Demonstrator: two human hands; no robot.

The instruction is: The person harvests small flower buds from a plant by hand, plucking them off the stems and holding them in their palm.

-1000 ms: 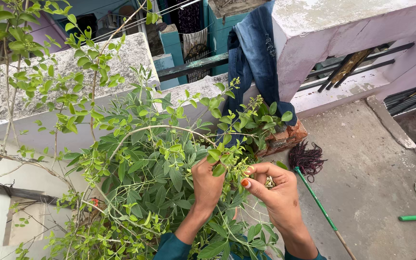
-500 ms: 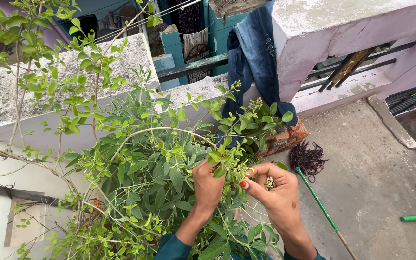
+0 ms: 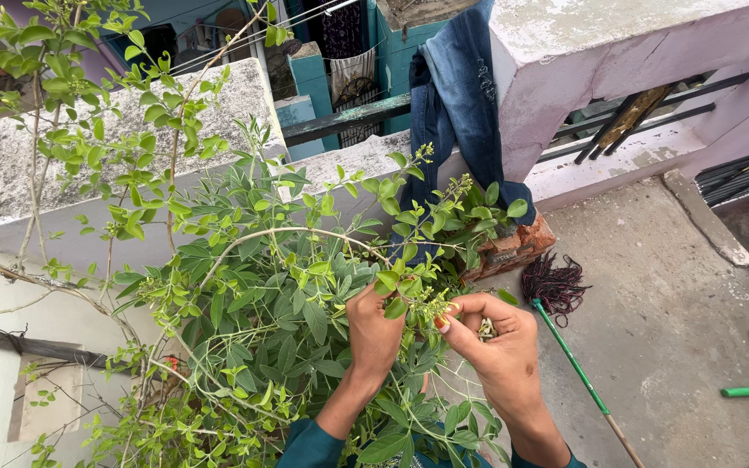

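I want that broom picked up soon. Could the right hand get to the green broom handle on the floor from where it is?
Probably yes: the green broom handle lies just beside the right hand with bare floor between, though that hand already cups small plant bits.

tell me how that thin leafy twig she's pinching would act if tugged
The twig looks slender and green, so it would probably bend, not snap. The arching branch already bows, so it would likely spring. The left hand steadies it while the right hand pinches.

right hand [image 3: 489, 334] edged up — thumb closer to the flower sprig [image 3: 427, 305], view barely shifted
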